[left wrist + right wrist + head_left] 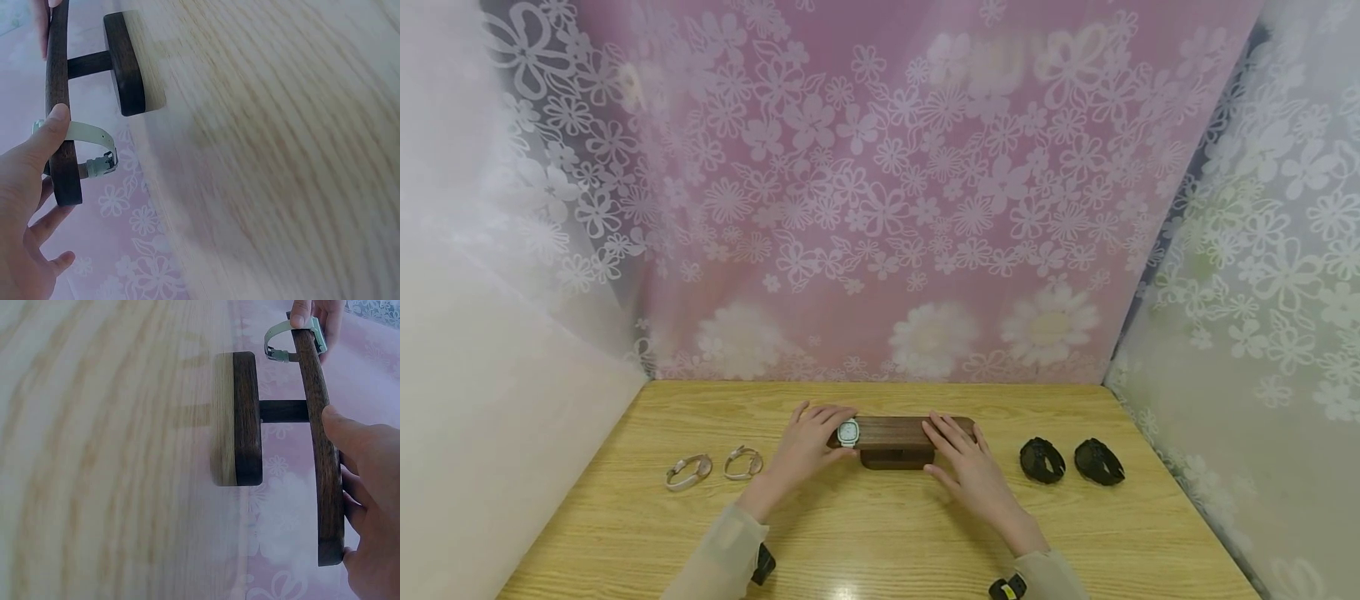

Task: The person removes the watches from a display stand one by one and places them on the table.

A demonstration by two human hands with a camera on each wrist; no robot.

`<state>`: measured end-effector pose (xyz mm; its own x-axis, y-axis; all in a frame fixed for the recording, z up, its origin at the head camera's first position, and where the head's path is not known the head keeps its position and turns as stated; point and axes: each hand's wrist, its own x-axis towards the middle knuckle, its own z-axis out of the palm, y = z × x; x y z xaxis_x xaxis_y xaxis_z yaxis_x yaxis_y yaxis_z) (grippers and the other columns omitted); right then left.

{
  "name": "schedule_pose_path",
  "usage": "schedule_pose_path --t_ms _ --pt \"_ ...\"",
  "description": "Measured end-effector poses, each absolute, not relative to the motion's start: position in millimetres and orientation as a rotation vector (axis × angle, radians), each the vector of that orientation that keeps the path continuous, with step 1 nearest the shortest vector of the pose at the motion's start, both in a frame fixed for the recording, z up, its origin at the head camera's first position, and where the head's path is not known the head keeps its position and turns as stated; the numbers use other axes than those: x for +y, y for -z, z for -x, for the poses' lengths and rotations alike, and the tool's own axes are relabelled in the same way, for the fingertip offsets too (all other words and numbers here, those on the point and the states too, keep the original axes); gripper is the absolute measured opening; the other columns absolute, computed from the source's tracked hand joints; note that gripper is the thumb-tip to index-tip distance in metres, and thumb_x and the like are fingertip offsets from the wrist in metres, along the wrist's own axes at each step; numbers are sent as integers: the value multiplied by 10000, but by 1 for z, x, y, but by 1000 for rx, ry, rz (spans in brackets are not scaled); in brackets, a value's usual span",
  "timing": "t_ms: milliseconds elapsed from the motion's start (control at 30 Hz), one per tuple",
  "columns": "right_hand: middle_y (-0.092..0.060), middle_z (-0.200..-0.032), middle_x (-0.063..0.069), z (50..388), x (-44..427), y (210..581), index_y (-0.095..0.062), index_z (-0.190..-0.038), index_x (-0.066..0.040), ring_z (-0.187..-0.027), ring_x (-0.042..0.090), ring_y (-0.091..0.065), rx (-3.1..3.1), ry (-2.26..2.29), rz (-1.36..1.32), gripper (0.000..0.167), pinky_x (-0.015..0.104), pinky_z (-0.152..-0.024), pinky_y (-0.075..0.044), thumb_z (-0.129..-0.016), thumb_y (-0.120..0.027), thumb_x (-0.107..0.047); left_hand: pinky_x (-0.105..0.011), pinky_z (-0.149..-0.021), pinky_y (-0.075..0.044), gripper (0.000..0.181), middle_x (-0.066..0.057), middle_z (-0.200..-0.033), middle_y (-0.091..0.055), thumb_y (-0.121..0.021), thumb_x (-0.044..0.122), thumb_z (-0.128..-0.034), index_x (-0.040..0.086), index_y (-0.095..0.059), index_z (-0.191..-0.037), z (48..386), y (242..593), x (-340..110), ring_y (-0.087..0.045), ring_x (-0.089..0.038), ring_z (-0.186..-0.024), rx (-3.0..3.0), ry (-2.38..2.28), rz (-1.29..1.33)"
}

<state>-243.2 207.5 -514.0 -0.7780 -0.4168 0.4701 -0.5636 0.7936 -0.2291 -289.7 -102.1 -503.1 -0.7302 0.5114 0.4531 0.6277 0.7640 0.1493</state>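
A dark wooden watch stand [891,430] stands upright on the table, its long bar raised on a short post above a base [248,419]. A mint-green wristwatch [847,432] is looped round the bar's left end, dial up, with its buckled strap [94,134] hanging below. My left hand [808,442] pinches the watch against the bar, thumb in front and fingers behind. Toward the other end, my right hand [972,475] grips the bar, its thumb on the near edge [334,422] and fingers on the far side.
Two slim light-strapped watches [688,472] [743,463] lie at the left of the wooden table [850,533]. On the right are two chunky black watches [1042,460] [1099,462]. A flowered pink curtain [880,208] hangs behind, with pale sheets at both sides.
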Motion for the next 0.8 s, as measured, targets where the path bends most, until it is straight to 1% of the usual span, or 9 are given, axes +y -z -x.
schedule_pose_path --t_ms 200,433,567,800 --pt "-390 -1605 78 244 208 515 -470 -1530 -125 -1451 356 -394 -2578 -497 -738 711 695 -1179 -196 -902 -771 -268 -633 -1154 -324 683 -25 -1384 -626 -819 402 -835 201 -570 -1438 290 504 -110 -598 -283 -1223 -2561 400 880" --pt "-372 -1612 76 244 208 514 -464 -1532 -114 -1456 367 -384 -2602 -507 -732 717 689 -1190 -169 -902 -771 -265 -644 -1154 -317 667 -56 -1388 -626 -813 383 -847 165 -576 -1431 288 502 -120 -595 -330 -1233 -2570 407 892" --pt "-359 -1617 74 244 208 514 -456 -1536 -112 -1470 351 -365 -2614 -503 -736 713 688 -1192 -167 -911 -758 -276 -634 -1163 -314 657 -62 -1378 -631 -798 394 -859 182 -568 -1437 286 500 -126 -590 -333 -1248 -2610 408 869" --pt "-386 -1603 93 243 208 512 -468 -1527 -103 -1460 358 -379 -2590 -502 -741 713 704 -1177 -186 -901 -770 -259 -636 -1138 -351 636 -74 -1312 -673 -836 361 -826 155 -614 -1385 283 500 -141 -631 -322 -1186 -2570 430 822"
